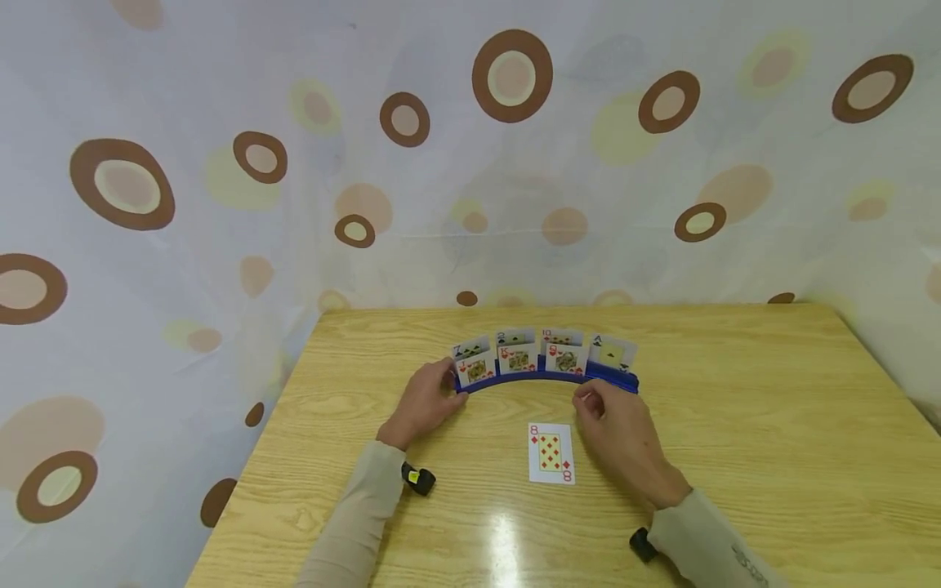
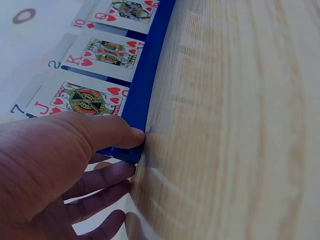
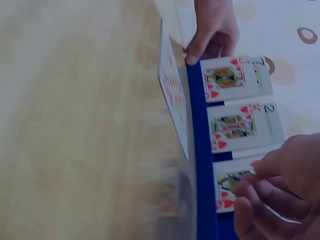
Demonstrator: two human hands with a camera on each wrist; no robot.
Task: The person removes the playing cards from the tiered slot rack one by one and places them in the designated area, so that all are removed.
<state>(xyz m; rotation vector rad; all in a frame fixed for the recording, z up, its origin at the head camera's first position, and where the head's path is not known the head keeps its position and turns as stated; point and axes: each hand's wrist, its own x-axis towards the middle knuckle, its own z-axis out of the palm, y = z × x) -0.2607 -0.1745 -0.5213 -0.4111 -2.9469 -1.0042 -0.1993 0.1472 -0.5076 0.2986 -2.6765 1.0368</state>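
Observation:
A curved blue card holder [image 1: 525, 376] stands on the table with several playing cards upright in it. In front are the jack [image 2: 82, 100], king [image 2: 111, 53] and queen [image 2: 132, 11] of hearts; behind them show a seven, a two and a ten. An ace [image 1: 612, 354] stands at the right end. My left hand [image 1: 426, 400] pinches the holder's left end, thumb along its front edge. Near the right end is my right hand [image 1: 621, 433], fingers loosely curled and holding nothing visible. The eight of diamonds [image 1: 551, 453] faces up before the holder, steeply tilted in the right wrist view.
The wooden table [image 1: 750, 425] reaches back to a white cloth [image 1: 441, 180] with brown and yellow circles. The same cloth hangs at the left and right sides. Black straps with small devices [image 1: 419, 479] are on both wrists.

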